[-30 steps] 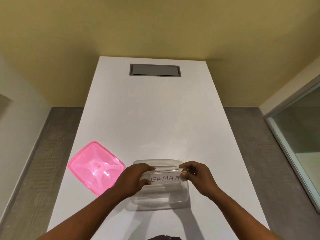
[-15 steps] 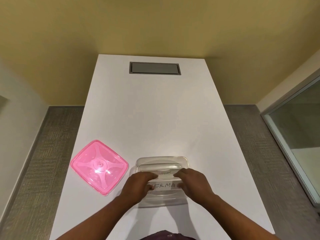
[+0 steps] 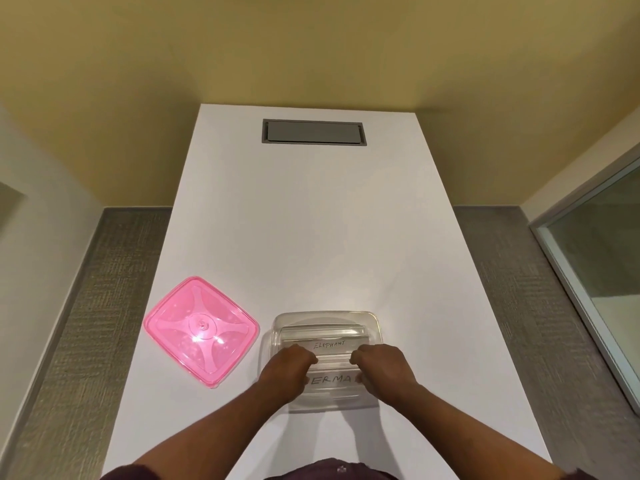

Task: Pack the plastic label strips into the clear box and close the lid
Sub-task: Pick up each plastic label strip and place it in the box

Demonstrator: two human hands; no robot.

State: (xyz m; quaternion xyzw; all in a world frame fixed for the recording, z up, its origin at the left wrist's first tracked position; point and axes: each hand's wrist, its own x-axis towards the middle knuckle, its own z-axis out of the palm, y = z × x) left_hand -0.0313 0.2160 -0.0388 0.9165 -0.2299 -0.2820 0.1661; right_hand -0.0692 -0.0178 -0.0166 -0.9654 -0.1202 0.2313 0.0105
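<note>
The clear box (image 3: 325, 318) stands open on the white table (image 3: 311, 220) near its front edge. Inside lie clear plastic label strips: one reads ELEPHANT (image 3: 329, 344), another shows the letters ERMA (image 3: 330, 379). Between those two lies a strip (image 3: 333, 360) that my hands hold by its ends, low inside the box. My left hand (image 3: 289, 370) pinches the left end and my right hand (image 3: 381, 368) the right end. The pink lid (image 3: 201, 330) lies flat on the table to the left of the box, apart from it.
A grey recessed panel (image 3: 313, 132) sits in the table's far end. The table's side edges drop to grey carpet on both sides. A glass partition (image 3: 595, 282) stands at the right. Yellow wall lies behind the table.
My hands have lowered the strip from above the box's far rim down into the box. The ELEPHANT strip has come into sight behind them.
</note>
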